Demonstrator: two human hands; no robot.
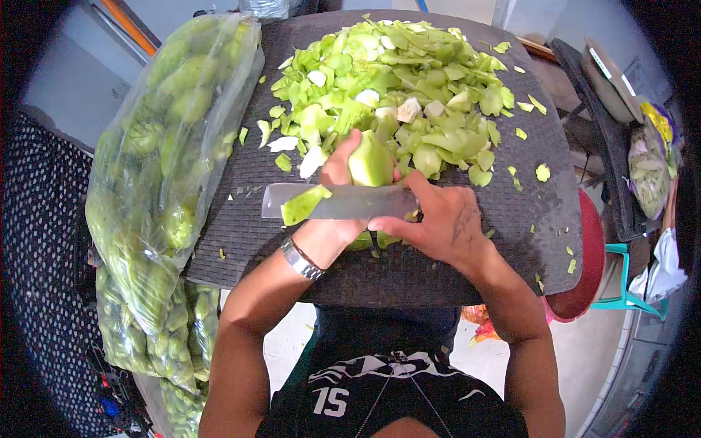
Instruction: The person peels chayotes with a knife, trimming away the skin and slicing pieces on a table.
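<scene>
My left hand [336, 171] is wrapped around a partly peeled, pale green vegetable [371, 162] that looks like a chayote. Its fingers are partly hidden behind the blade. In my right hand [451, 220] is a wide-bladed knife [358, 203], the handle covered by my fingers. The blade lies sideways across the near end of the vegetable, pointing left. A green slice of peel [305, 204] rests on the blade near its tip. Just beyond both hands rises a large heap of green peelings and slices [453, 95]. More green pieces show beneath my hands.
A clear plastic bag [171, 131] full of green vegetables lies along the table's left side, with more filled bags [139, 321] below. Scraps dot the dark woven tabletop [511, 241]. At right are a red tub [584, 263], a teal stool [624, 281] and a bagged bundle [648, 171].
</scene>
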